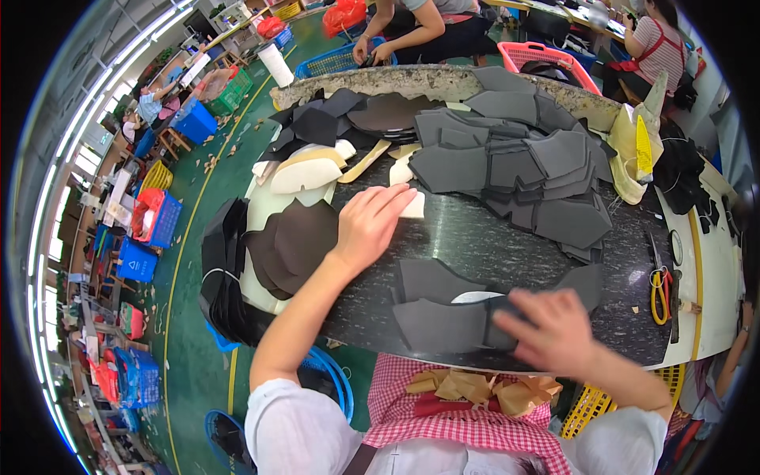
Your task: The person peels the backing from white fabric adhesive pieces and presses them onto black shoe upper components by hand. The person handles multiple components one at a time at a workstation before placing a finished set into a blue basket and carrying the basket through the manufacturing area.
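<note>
My left hand is closed, fingers together, with a small white piece at its fingertips over the dark table. My right hand is smeared by motion; its fingers look spread over the right part of a dark grey sheet piece near the table's front edge. Behind that lies another grey piece, with a white curved strip showing between them. A large overlapping pile of grey cut pieces covers the far right of the table.
Brown-black rounded pieces and a tied black bundle lie at the left. Cream pieces sit farther back. Yellow-handled scissors rest at the right edge. Blue baskets stand below left; another person works beyond the table.
</note>
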The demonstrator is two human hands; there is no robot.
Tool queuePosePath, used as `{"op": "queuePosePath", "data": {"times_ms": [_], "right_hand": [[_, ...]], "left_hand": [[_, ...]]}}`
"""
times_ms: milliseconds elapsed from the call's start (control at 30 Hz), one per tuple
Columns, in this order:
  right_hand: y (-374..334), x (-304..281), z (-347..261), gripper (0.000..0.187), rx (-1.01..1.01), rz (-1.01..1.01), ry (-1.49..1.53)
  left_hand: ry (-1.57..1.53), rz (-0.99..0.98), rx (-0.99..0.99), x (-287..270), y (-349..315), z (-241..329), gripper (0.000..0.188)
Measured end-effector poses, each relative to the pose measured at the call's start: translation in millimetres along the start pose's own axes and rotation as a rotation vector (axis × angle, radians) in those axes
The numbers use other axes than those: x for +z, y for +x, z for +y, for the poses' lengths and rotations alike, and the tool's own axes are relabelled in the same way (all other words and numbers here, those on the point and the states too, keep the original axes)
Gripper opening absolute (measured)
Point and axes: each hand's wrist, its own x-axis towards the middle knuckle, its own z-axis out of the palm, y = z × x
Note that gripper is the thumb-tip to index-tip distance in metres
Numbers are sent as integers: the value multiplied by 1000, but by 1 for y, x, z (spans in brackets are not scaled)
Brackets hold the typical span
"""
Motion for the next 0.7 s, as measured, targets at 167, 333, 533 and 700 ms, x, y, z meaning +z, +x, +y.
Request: {"op": "queuePosePath", "data": {"times_ms": [167,333,533,700], "right_hand": [[24,-4,-16,44,303,257,784],[35,5,-26,1,592,501,1235],[38,-23,-33,13,277,642,1237],[35,-31,-38,16,248,602,1352]], "left_hand": [[132,168,279,-33,30,78,34],[-272,-82,23,-32,31,111,52],[-1175,-99,-175,-62,50,132,44],[-1225,-246,-201,-62,59,150,32]]}}
